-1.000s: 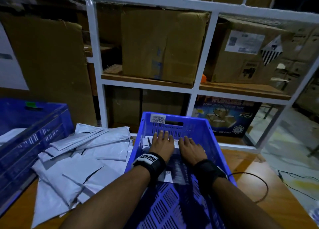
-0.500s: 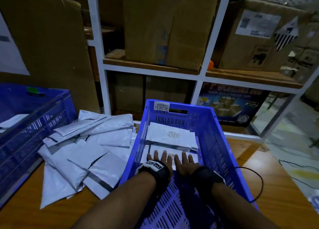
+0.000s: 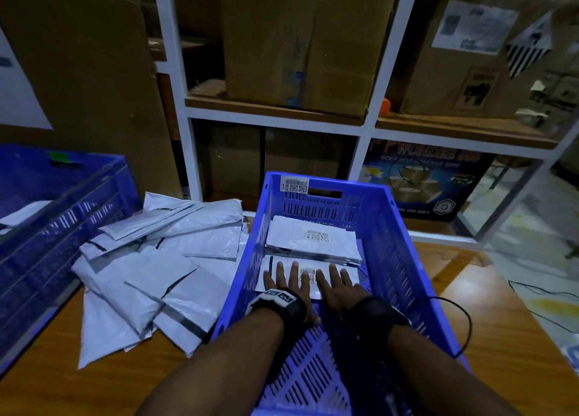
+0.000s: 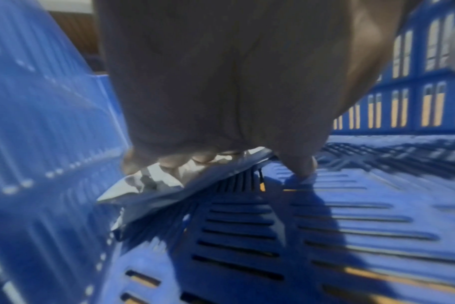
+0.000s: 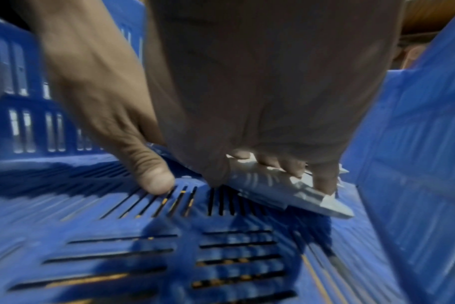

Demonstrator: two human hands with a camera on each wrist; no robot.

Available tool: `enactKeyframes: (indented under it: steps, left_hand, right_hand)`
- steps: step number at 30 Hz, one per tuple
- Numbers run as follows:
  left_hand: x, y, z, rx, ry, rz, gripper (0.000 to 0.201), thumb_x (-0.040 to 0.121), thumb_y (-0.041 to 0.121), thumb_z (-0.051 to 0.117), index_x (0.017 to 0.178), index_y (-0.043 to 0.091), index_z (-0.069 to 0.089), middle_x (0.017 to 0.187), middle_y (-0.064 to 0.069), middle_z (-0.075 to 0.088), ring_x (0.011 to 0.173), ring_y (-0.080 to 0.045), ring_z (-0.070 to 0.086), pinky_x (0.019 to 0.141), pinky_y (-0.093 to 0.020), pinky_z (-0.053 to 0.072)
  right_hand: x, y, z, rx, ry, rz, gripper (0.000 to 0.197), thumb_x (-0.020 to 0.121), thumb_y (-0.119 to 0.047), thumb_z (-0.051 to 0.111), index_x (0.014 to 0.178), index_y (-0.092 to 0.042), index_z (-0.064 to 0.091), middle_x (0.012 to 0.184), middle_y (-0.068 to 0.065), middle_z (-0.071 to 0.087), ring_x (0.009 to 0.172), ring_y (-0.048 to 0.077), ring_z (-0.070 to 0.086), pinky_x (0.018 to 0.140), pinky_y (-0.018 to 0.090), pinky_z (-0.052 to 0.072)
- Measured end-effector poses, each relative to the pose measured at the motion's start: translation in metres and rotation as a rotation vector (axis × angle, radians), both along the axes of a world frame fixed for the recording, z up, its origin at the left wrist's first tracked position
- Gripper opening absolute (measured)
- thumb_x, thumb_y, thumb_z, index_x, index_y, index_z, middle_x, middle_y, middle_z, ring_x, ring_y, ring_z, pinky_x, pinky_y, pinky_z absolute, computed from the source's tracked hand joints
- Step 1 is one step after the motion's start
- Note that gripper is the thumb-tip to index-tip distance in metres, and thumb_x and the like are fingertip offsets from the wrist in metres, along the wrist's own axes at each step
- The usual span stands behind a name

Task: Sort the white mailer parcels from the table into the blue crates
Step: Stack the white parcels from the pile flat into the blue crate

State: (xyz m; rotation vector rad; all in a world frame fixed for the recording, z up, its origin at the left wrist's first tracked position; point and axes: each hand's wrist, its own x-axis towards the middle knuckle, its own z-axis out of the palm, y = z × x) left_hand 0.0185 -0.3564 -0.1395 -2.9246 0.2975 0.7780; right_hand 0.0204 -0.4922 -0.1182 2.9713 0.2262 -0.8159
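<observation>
Head view: mailer (image 3: 313,274) under both hands (image 3: 316,285).

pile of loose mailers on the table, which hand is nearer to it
Left. The left hand lies flat on a mailer inside the crate, just past the wall from the pile. The right hand lies beside it, farther off.

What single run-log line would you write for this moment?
stage: placing | left hand: flat on near mailer | right hand: flat on same | crate: two mailer stacks | table pile: unsorted
</observation>
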Motion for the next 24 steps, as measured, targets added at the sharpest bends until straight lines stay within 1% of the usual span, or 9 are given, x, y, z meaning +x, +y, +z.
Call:
enactKeyframes:
  steps: [4, 6, 9, 11, 14, 16, 18, 21, 24]
  left_hand:
    - [0.002, -0.001, -0.001, -0.009, -0.002, 0.012, 0.124, 0.078, 0.081, 0.053, 0.154, 0.019, -0.022, 0.158, -0.012, -0.035, 0.142, -0.045, -0.033, 0.11, -0.069, -0.017]
    - [0.003, 0.0, -0.003, -0.033, 0.004, 0.015, 0.127, 0.076, 0.082, 0.055, 0.155, 0.019, -0.022, 0.158, -0.012, -0.034, 0.142, -0.046, -0.031, 0.11, -0.069, -0.016]
    - [0.005, 0.0, -0.006, -0.033, 0.017, 0.007, 0.125, 0.075, 0.084, 0.051, 0.156, 0.018, -0.018, 0.16, -0.016, -0.03, 0.144, -0.049, -0.026, 0.111, -0.07, -0.013]
    - [0.005, -0.004, -0.006, -0.054, 0.035, 0.017, 0.118, 0.082, 0.078, 0.05, 0.155, 0.017, -0.019, 0.159, -0.015, -0.031, 0.143, -0.05, -0.026, 0.111, -0.07, -0.013]
    - [0.003, -0.005, -0.006, -0.076, 0.004, 0.031, 0.097, 0.093, 0.072, 0.035, 0.156, 0.02, -0.017, 0.161, -0.014, -0.028, 0.144, -0.05, -0.024, 0.113, -0.069, -0.011]
    - [0.004, -0.003, -0.007, -0.07, -0.018, 0.038, 0.098, 0.092, 0.074, 0.037, 0.156, 0.025, -0.019, 0.16, -0.012, -0.03, 0.143, -0.051, -0.025, 0.113, -0.068, -0.012]
    - [0.006, -0.001, -0.006, -0.055, -0.02, 0.047, 0.106, 0.087, 0.075, 0.046, 0.154, 0.028, -0.022, 0.158, -0.011, -0.035, 0.14, -0.053, -0.029, 0.111, -0.07, -0.014]
    - [0.008, 0.004, -0.01, -0.052, -0.031, 0.032, 0.12, 0.079, 0.076, 0.058, 0.152, 0.03, -0.026, 0.155, -0.01, -0.04, 0.138, -0.054, -0.033, 0.109, -0.071, -0.015]
    - [0.011, 0.01, -0.019, -0.074, -0.053, 0.012, 0.121, 0.077, 0.078, 0.057, 0.151, 0.032, -0.027, 0.153, -0.009, -0.043, 0.136, -0.052, -0.037, 0.11, -0.071, -0.015]
  right_hand:
    - [0.001, 0.001, -0.004, -0.005, -0.037, 0.01, 0.072, 0.101, -0.05, 0.034, 0.157, -0.025, -0.004, 0.163, 0.008, -0.017, 0.15, 0.036, -0.011, 0.117, 0.059, 0.011]
    - [0.002, 0.002, -0.004, -0.001, -0.033, 0.015, 0.078, 0.099, -0.054, 0.038, 0.157, -0.023, -0.006, 0.162, 0.007, -0.021, 0.149, 0.034, -0.015, 0.117, 0.06, 0.008]
    - [0.003, 0.002, -0.007, 0.0, 0.001, 0.02, 0.087, 0.097, -0.058, 0.04, 0.156, -0.02, -0.01, 0.16, 0.007, -0.026, 0.148, 0.032, -0.02, 0.117, 0.061, 0.002]
    - [0.004, 0.001, -0.008, -0.022, 0.029, 0.014, 0.091, 0.095, -0.06, 0.042, 0.156, -0.02, -0.012, 0.159, 0.008, -0.029, 0.148, 0.032, -0.022, 0.116, 0.063, 0.0]
    - [0.005, 0.003, -0.005, -0.04, 0.066, 0.012, 0.093, 0.094, -0.061, 0.042, 0.155, -0.018, -0.013, 0.159, 0.009, -0.029, 0.147, 0.033, -0.022, 0.116, 0.062, -0.003]
    - [0.004, 0.004, -0.003, -0.045, 0.067, 0.019, 0.092, 0.094, -0.064, 0.039, 0.155, -0.018, -0.013, 0.159, 0.01, -0.028, 0.148, 0.034, -0.021, 0.117, 0.059, -0.005]
    - [0.003, 0.003, -0.005, -0.036, 0.064, 0.025, 0.091, 0.094, -0.065, 0.036, 0.155, -0.022, -0.016, 0.159, 0.01, -0.029, 0.147, 0.035, -0.022, 0.118, 0.056, -0.005]
    - [0.002, 0.001, -0.01, -0.001, 0.064, 0.028, 0.09, 0.092, -0.069, 0.036, 0.152, -0.034, -0.021, 0.157, 0.009, -0.032, 0.146, 0.036, -0.025, 0.117, 0.055, -0.006]
    - [0.002, 0.001, -0.014, 0.032, 0.055, 0.008, 0.084, 0.093, -0.07, 0.03, 0.151, -0.039, -0.021, 0.157, 0.008, -0.034, 0.145, 0.036, -0.027, 0.118, 0.056, -0.006]
